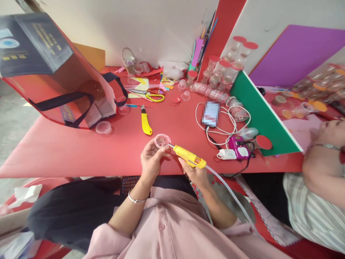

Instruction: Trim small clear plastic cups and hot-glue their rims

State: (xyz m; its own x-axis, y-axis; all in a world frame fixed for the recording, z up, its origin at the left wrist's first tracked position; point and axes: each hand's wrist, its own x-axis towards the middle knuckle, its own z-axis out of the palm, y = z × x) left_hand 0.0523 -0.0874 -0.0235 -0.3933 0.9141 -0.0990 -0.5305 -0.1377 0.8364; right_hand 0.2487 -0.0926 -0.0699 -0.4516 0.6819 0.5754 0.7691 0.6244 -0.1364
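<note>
My left hand (151, 157) is closed around a small clear plastic cup (162, 141), its round mouth turned up towards me. In my right hand (194, 173) is a yellow glue gun (189, 157), gripped from below. The metal nozzle meets the cup's right rim; whether it touches cannot be made out. A long whitish glue stick (229, 192) trails from the gun's back end down to the right. Beyond the cup, a yellow utility knife (146, 121) lies on the red table (172, 118).
A large red bag (88, 93) stands at left, a clear cup (103, 127) beside it. Scissors (148, 94) lie farther back. To the right are a phone (211, 113) with looped cable, a purple power strip (239, 147), stacked cups (211, 91) and a green divider (261, 115). Another person's arm (327, 162) rests beyond.
</note>
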